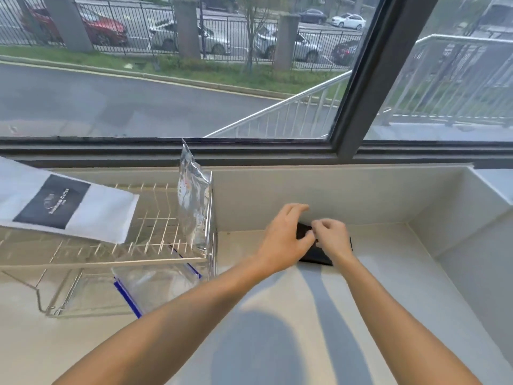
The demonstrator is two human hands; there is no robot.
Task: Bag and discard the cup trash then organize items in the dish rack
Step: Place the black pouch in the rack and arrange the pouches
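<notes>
A flat black object [315, 255], perhaps a folded bag, lies on the pale counter near the back wall. My left hand [286, 237] rests over its left part with fingers curled. My right hand [331, 236] pinches at its top edge; most of the object is hidden under both hands. To the left stands a wire dish rack [155, 240]. A silver foil pouch [193, 204] stands upright at the rack's right end. A white coffee bag [63, 204] with a dark label lies across the rack's left side. A clear zip bag [155, 282] with blue edging lies under the rack.
A pale counter [361, 315] runs between the back wall below the window and a raised ledge [472, 232] on the right. A large window with a dark frame [358, 87] spans the back.
</notes>
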